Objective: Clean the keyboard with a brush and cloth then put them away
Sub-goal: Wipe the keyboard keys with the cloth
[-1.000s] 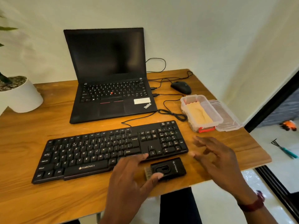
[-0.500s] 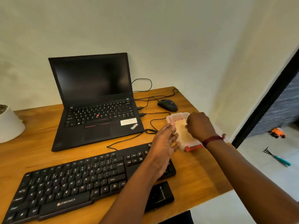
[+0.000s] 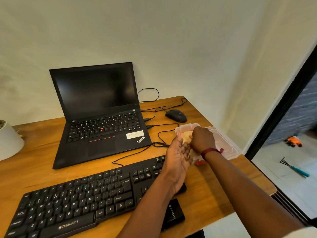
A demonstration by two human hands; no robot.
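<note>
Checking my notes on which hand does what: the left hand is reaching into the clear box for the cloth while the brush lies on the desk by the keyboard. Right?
No: the head view shows the right hand reaching into the clear box for the cloth; the left hand is open beside it. The brush does lie on the desk by the keyboard.
</note>
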